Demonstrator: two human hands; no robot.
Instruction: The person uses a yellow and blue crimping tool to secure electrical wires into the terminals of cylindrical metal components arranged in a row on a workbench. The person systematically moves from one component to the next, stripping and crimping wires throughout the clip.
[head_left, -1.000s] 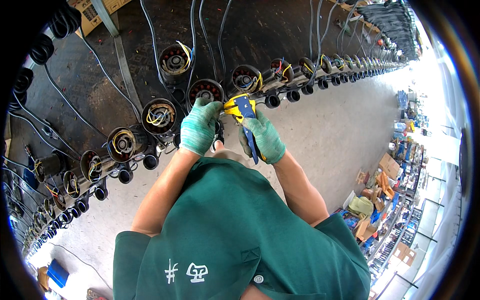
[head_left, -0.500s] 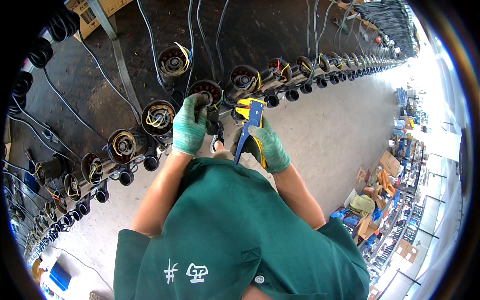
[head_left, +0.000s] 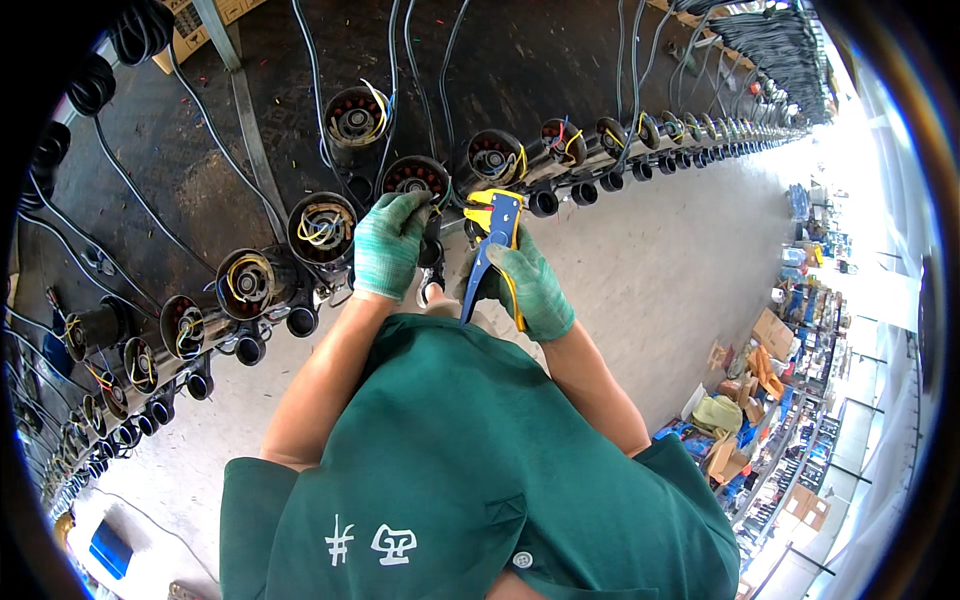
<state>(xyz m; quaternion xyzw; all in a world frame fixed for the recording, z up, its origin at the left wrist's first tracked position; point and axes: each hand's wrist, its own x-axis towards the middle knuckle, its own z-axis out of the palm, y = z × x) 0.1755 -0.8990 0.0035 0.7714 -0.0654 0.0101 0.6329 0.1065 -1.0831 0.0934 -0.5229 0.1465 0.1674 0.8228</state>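
Observation:
My left hand (head_left: 392,240), in a green knit glove, is closed at the rim of a round black motor housing (head_left: 416,172). Its thumb and fingertips pinch thin wire ends (head_left: 437,200) there; the fingers partly hide them. Just to the right, my right hand (head_left: 532,288), gloved alike, is wrapped round the handles of a blue and yellow wire stripper (head_left: 497,235). The stripper's yellow jaws point up and left, close to the left fingertips. Inside the housing, dark red windings ring a central bore.
More open motor housings with loose coloured wires, such as this one (head_left: 322,230), line the edge of a dark bench (head_left: 300,120). Grey cables run across it. Pale floor (head_left: 640,270) lies below. Boxes and parts (head_left: 735,420) crowd the right side.
My left fingertips have shifted slightly right along the housing's rim. The wire stripper has moved a little up and left, bringing its jaws nearer to them.

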